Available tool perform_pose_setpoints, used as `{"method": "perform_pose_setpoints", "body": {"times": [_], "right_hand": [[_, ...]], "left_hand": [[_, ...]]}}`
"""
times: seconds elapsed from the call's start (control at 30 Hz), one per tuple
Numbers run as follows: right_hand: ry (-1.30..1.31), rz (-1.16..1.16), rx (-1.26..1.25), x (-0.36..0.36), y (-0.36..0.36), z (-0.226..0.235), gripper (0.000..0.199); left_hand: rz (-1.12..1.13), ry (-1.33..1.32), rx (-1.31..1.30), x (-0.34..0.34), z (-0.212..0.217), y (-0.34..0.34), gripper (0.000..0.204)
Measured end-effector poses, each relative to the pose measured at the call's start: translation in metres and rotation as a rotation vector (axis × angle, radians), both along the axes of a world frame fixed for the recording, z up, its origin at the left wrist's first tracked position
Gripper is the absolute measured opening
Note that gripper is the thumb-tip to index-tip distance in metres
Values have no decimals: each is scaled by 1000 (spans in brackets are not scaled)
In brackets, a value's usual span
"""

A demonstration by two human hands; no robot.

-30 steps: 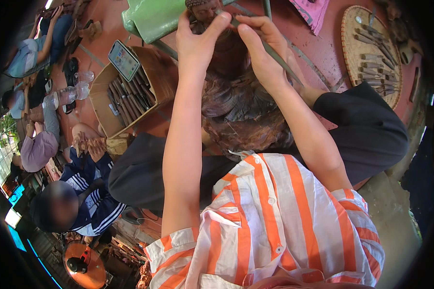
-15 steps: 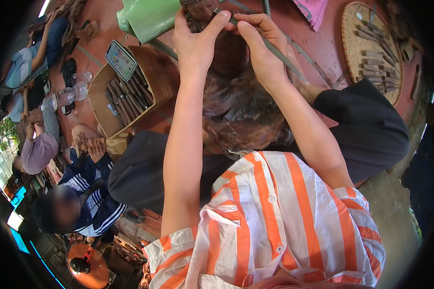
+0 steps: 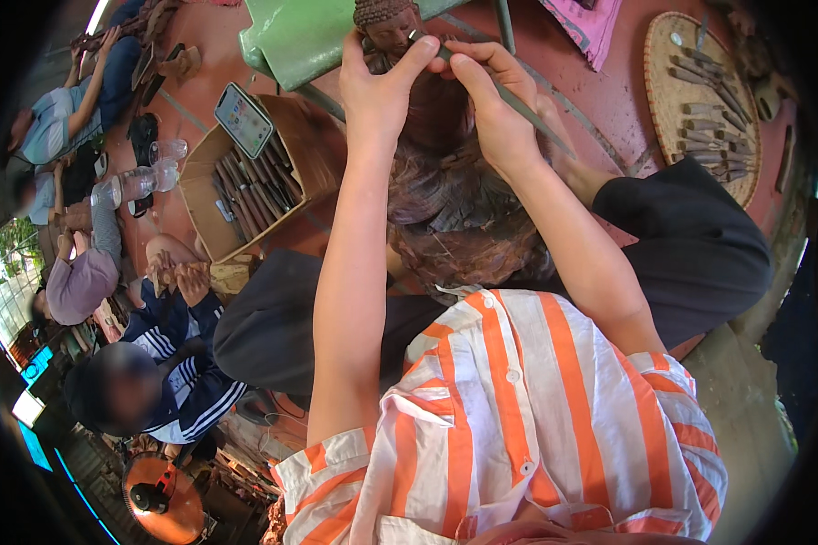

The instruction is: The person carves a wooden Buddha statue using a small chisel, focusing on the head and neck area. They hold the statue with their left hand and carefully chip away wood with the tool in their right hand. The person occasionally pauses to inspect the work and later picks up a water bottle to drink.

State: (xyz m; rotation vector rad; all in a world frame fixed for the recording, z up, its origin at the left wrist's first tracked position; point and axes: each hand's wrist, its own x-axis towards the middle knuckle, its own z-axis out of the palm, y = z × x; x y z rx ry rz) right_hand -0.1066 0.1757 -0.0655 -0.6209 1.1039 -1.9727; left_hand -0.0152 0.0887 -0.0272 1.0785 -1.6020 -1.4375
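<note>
Red tiled floor (image 3: 627, 100): spreads around you, crossed by grey joints; a pink cloth (image 3: 591, 27) lies on it beyond your right hand.
Co-workers: several down your left; the nearest wears a navy jacket (image 3: 177, 386) with white stripes, both hands brought together.
Green seat (image 3: 304, 36): far side, just left of the carving's head.
Carving (image 3: 468, 245): dark wood, between your folded legs; rugged base toward you, head with curled hair at the far end.
Woven tray (image 3: 668, 100): round, on the floor at far right; holds wooden-handled tools (image 3: 703, 123) in loose rows.
Cardboard box (image 3: 202, 202): open, left of your left forearm; packed with dark-handled tools (image 3: 254, 186) lying side by side.
Left hand (image 3: 382, 91): partly open around the side of the carving's head, thumb stretched across to the slim tool near its tip; some fingers hidden.
Right hand (image 3: 500, 109): closed on the slim tool, thumb and fingers pinching it, close beside your left thumb.
Phone (image 3: 244, 120): screen lit, resting at the box's far edge.
Slim tool (image 3: 536, 122): slants from your right wrist to the carved face; cannot tell whether its tip touches.
</note>
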Motion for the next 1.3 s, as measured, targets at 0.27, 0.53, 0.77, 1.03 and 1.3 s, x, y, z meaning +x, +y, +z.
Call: {"method": "perform_pose_setpoints", "body": {"times": [0.27, 0.53, 0.77, 1.03, 1.3], "right_hand": [[-31, -5, -16, 2, -2, 11, 19], [-102, -14, 36, -3, 2, 5, 17], [-95, 49, 107, -12, 4, -10, 18], [-49, 29, 168, -9, 6, 6, 17], [957, -306, 83, -15, 23, 0, 28]], "left_hand": [[68, -71, -49, 2, -17, -9, 66], [45, -25, -17, 2, -12, -3, 65], [78, -101, -80, 2, -24, -8, 70], [108, -339, -297, 0, -23, -4, 74], [41, -300, -68, 31, 18, 75, 35]]}}
